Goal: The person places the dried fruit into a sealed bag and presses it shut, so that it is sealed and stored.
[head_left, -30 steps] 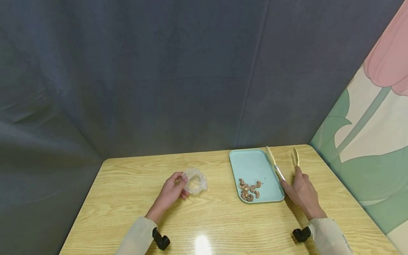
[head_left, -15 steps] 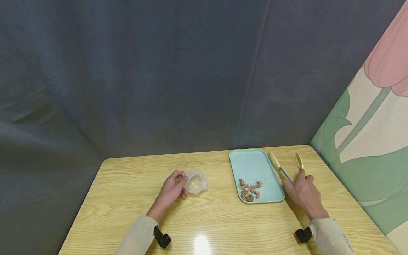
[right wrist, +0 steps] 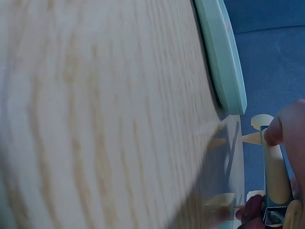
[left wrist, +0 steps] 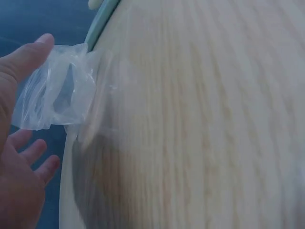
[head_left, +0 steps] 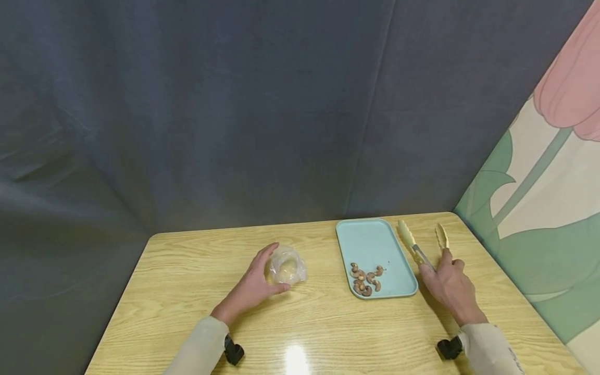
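Note:
My left hand (head_left: 253,286) is spread around the near-left side of a clear plastic bag (head_left: 300,272), which stands on the table with its mouth open upward. Thumb and fingers are well apart; the left wrist view shows the bag (left wrist: 78,90) beside the thumb (left wrist: 33,55), and whether they touch I cannot tell. In my right hand (head_left: 452,286) I grip metal tongs (head_left: 423,257) with cream scalloped tips, the two arms spread apart. They are over the table just right of a light blue tray (head_left: 367,239). Several brown cashews (head_left: 362,278) lie in the tray's near-left corner.
A wooden table (head_left: 187,302) carries everything. Behind its far edge hangs a dark blue curtain (head_left: 262,130), and a flower-patterned curtain (head_left: 553,219) borders the right side. Small dark crumbs dot the tray.
My left hand has let go of the bag's rim and spread its thumb and fingers around it. The tongs' tips have shifted slightly right and toward me.

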The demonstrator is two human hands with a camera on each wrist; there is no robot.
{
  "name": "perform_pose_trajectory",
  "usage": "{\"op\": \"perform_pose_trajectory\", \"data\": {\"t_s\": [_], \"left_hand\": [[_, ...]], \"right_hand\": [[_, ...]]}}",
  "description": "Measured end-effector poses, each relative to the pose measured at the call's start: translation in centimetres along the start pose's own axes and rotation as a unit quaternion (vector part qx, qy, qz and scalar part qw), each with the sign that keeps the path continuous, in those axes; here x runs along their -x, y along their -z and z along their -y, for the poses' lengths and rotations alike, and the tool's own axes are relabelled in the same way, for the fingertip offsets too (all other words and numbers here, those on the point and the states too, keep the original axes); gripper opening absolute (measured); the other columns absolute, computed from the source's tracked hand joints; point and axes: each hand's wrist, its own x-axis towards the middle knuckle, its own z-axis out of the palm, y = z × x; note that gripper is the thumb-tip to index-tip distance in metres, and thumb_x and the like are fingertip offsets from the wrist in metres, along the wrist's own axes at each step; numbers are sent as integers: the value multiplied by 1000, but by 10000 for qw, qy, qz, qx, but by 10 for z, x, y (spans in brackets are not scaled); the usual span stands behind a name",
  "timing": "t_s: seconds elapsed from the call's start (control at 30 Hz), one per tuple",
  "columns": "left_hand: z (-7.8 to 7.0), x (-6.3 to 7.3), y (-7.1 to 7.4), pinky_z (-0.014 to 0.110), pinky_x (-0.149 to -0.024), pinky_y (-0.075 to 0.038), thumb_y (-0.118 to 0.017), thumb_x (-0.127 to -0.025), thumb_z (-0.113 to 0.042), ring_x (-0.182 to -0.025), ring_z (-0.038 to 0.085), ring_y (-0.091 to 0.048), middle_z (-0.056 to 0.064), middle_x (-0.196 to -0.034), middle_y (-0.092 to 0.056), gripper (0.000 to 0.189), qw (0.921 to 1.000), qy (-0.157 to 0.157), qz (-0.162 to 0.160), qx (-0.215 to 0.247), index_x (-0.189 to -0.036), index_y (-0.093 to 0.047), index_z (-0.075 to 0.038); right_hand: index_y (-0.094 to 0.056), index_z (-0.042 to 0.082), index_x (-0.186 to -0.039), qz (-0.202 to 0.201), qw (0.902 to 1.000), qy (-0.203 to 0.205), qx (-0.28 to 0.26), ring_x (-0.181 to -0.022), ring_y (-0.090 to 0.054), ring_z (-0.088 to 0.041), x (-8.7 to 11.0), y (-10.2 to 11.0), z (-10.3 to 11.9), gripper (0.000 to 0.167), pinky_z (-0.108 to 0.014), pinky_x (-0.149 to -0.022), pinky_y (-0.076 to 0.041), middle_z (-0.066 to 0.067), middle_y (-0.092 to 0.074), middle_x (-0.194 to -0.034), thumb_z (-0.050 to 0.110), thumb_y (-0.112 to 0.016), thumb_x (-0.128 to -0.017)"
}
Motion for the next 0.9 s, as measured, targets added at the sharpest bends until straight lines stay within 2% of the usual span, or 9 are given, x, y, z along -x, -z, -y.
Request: {"op": "perform_pose_trajectory", "data": {"t_s": [0.1, 0.33, 0.5, 0.7, 0.77, 0.9], "left_hand": [[0, -1, -4, 71, -123, -33, -93, -84, -35, -164, 39, -25, 4, -178, -21, 113, 9999, -89, 85, -76, -171, -21, -35], [-1, -3, -11, 68, -123, -36, -90, -88, -33, -163, 35, -30, 2, -177, -26, 110, 9996, -201, 45, -174, -168, -17, -47], [-4, -3, -12, 66, -122, -38, -89, -89, -31, -161, 32, -34, 1, -173, -31, 110, 9995, -260, -11, -170, -171, -17, -39], [-5, -5, -14, 66, -121, -40, -90, -89, -32, -158, 32, -39, 2, -170, -35, 110, 9992, -267, -159, -253, -171, -18, -37], [-5, -5, -14, 66, -121, -40, -90, -88, -32, -158, 32, -40, 1, -171, -35, 110, 9992, -247, -185, -251, -171, -17, -40], [-5, -5, -15, 65, -121, -40, -90, -88, -31, -158, 34, -40, 1, -170, -35, 111, 9993, -222, -215, -211, -171, -18, -37]], "right_hand": [[-30, -21, -144, -1, 10000, -38, 16, -68, -60, -49, 1, 1, -1, 75, -60, -57, -50, -46, -46, -108, 43, -42, -105], [-22, -20, -152, 5, 9999, -105, -1, -76, -63, -58, 3, 5, -2, 86, -65, -63, -52, -50, -47, -114, 50, -43, -107], [-19, -21, -153, -113, 9999, -6, 52, -77, -63, -61, 6, 13, -4, 97, -63, -58, -51, -52, -47, -117, 61, -44, -108], [-30, -22, -143, -254, 9994, 244, 13, -71, -66, -52, 14, 32, 2, 95, -53, -48, -48, -48, -55, -109, 64, -47, -107], [-33, -23, -143, -264, 9990, 359, -41, -73, -67, -50, 17, 39, 5, 95, -52, -49, -49, -47, -58, -108, 63, -48, -107], [-37, -17, -148, -318, 9979, 551, -78, -78, -69, -43, 25, 50, 9, 91, -52, -54, -50, -39, -62, -108, 61, -53, -106]]}}
